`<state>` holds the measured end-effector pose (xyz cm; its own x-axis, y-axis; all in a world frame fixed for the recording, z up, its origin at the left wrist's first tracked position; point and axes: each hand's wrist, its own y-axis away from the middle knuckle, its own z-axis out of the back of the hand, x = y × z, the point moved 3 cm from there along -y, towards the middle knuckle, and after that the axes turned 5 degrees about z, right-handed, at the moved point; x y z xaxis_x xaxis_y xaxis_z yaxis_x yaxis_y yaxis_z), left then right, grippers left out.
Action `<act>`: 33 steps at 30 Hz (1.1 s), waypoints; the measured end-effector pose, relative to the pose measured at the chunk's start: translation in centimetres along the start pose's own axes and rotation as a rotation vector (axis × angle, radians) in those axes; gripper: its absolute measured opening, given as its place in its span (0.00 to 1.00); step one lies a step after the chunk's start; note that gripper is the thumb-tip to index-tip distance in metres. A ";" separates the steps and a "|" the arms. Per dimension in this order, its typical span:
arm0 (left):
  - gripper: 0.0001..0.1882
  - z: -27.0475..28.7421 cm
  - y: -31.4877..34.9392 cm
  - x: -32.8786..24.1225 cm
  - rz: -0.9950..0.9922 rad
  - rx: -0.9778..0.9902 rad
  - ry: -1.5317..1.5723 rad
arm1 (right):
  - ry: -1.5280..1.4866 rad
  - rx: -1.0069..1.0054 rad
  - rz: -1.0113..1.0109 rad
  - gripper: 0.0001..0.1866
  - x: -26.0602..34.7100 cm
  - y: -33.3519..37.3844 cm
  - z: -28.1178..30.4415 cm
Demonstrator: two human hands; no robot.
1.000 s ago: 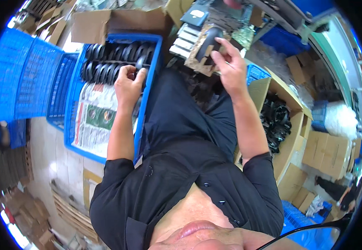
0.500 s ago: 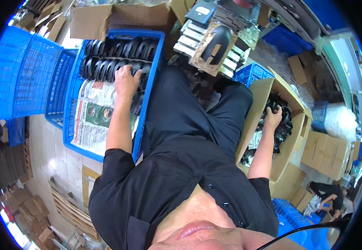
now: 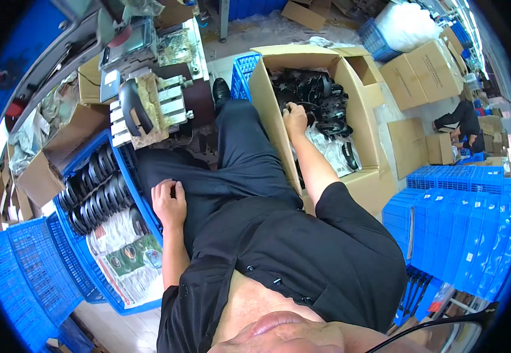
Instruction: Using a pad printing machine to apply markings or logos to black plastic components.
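Observation:
My left hand [image 3: 169, 203] lies on my dark-trousered thigh, beside the blue crate, with its fingers stretched out and nothing in it. Inside the open cardboard box [image 3: 371, 132], my right hand [image 3: 295, 120] is closed near the left wall; whatever its fingers grip is hidden. Next to it are piled black plastic parts [image 3: 320, 97], tangled together, over printed paper [image 3: 329, 154]. In the blue crate [image 3: 139, 203], black curved parts [image 3: 98, 191] stand in two rows, and newspaper [image 3: 127, 259] covers the rest of the bottom.
Ahead stands a machine bed with white slats [image 3: 173, 101] and a fixture bearing a black curved piece [image 3: 132, 106]. Stacked blue crates [image 3: 455, 229] rise at the right; another blue crate [image 3: 29, 265] is at the far left. Closed cartons [image 3: 423, 73] and a crouching person [image 3: 467, 126] are farther right.
The view has swung to the right. My left hand has left the rows of black parts in the crate and come to my thigh. My right hand has shifted toward the box's left wall.

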<state>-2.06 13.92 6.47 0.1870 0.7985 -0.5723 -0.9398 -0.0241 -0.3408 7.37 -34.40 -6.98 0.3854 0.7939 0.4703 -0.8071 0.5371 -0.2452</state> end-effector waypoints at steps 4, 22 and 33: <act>0.06 -0.6 -0.8 0.6 -0.027 0.044 0.008 | -0.135 -0.102 -0.037 0.13 -0.7 0.2 4.1; 0.30 2.3 -4.1 -12.0 -0.097 0.620 0.542 | -1.470 1.106 0.140 0.32 21.7 11.1 15.6; 0.36 4.5 -1.6 -8.4 0.080 0.371 0.459 | -1.486 1.327 -0.087 0.36 26.4 13.5 14.4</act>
<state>-3.43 9.95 15.24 0.1387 0.4593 -0.8774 -0.9777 0.2045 -0.0475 0.17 -10.32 14.36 0.3936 -0.4095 0.8231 -0.8471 -0.5094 0.1516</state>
